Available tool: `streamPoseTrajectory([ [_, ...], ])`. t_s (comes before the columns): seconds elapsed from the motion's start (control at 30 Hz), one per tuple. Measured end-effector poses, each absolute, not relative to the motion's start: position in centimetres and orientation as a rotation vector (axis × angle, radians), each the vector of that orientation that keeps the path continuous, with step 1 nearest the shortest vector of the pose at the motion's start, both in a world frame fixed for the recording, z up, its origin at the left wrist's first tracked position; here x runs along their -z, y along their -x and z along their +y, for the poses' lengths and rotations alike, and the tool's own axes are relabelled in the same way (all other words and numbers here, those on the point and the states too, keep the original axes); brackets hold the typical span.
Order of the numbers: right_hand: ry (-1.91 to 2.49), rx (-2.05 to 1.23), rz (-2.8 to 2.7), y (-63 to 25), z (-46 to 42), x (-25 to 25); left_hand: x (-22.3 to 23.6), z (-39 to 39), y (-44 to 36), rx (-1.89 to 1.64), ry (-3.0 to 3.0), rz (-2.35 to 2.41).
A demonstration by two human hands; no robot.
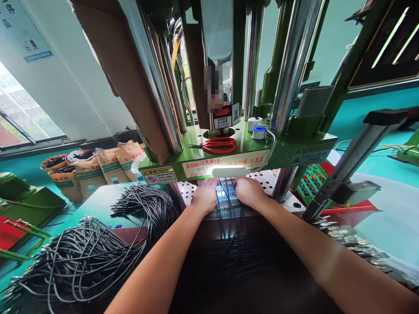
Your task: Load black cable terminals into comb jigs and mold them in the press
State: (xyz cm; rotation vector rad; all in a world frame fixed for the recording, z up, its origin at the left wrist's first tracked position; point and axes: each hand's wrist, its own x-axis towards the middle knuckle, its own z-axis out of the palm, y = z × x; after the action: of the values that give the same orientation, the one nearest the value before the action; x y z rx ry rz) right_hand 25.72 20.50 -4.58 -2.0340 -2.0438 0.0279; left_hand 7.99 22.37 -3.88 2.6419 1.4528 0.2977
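Observation:
My left hand (204,197) and my right hand (250,192) reach under the green press platen (288,150), side by side on a metal mould block (225,205). Several black cables (229,226) run from the mould between my hands and hang down toward me. The fingers of both hands curl forward out of sight beneath the platen, pressed on the cable ends or the mould; what they hold I cannot make out. A lit white lamp strip (231,172) shines just above the hands.
Big heaps of black cables (88,257) lie at left. Red scissors (219,145) and tape rolls (258,132) sit on the platen. Chrome columns (153,78) rise around. Brown sacks (88,174) stand at far left, a green button panel (310,179) and finished connectors (350,240) at right.

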Motion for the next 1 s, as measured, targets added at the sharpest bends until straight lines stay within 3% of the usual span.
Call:
streamPoseTrajectory([
  [0.37,1.984,0.128,-2.064,-21.2,18.4,3.7,3.7,22.1,-9.1,-0.277,-2.673,1.420],
  [1.0,2.083,0.284,-2.007,-21.8,18.3,3.6,4.6,21.9,-7.6,-0.325,-2.651,1.438],
])
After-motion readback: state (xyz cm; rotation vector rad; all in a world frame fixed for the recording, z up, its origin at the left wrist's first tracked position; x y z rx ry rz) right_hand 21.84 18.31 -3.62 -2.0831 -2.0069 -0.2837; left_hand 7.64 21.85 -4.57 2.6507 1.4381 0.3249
